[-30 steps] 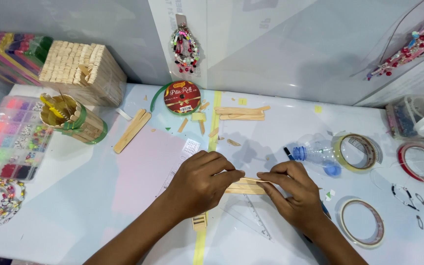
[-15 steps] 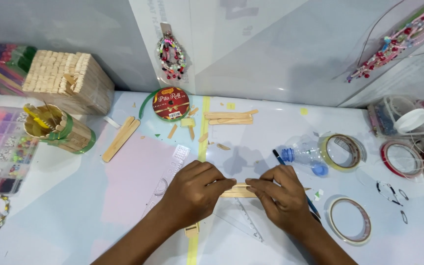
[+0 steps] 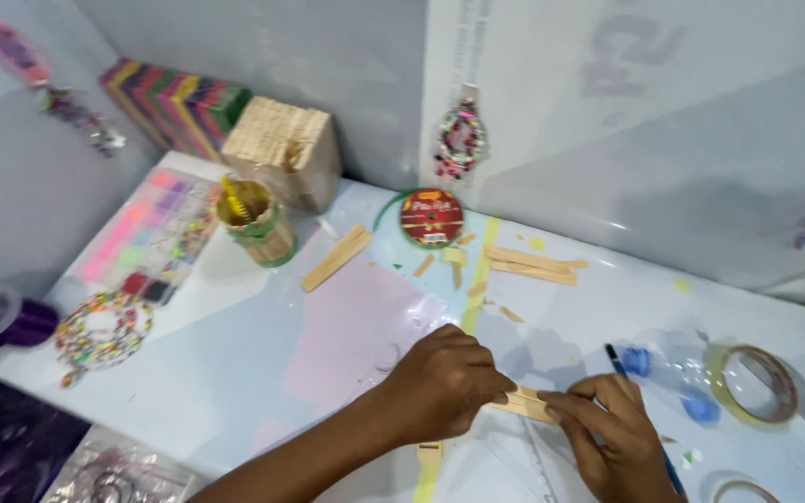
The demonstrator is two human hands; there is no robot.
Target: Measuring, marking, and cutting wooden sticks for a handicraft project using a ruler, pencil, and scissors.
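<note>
My left hand (image 3: 444, 382) and my right hand (image 3: 607, 438) meet near the table's front edge, both gripping a short bundle of flat wooden craft sticks (image 3: 525, 403) held level just above the tabletop. The left hand's fingers pinch the bundle's left end, the right hand's fingers pinch its right end. A dark pen (image 3: 619, 361) lies on the table just behind the right hand. Part of the bundle is hidden under my fingers.
Loose craft sticks (image 3: 528, 264) and a stack (image 3: 335, 258) lie mid-table beside a round red-lidded tin (image 3: 431, 218). A stick-clad cup (image 3: 255, 224), a stick box (image 3: 283, 152), bead trays (image 3: 156, 228), a beaded ring (image 3: 102, 328), a clear bottle (image 3: 673, 373) and tape rolls (image 3: 755, 384) surround them.
The camera has swung left and tilted, so the scene shifted right in view. Both hands stay closed on the stick bundle in about the same place on the table.
</note>
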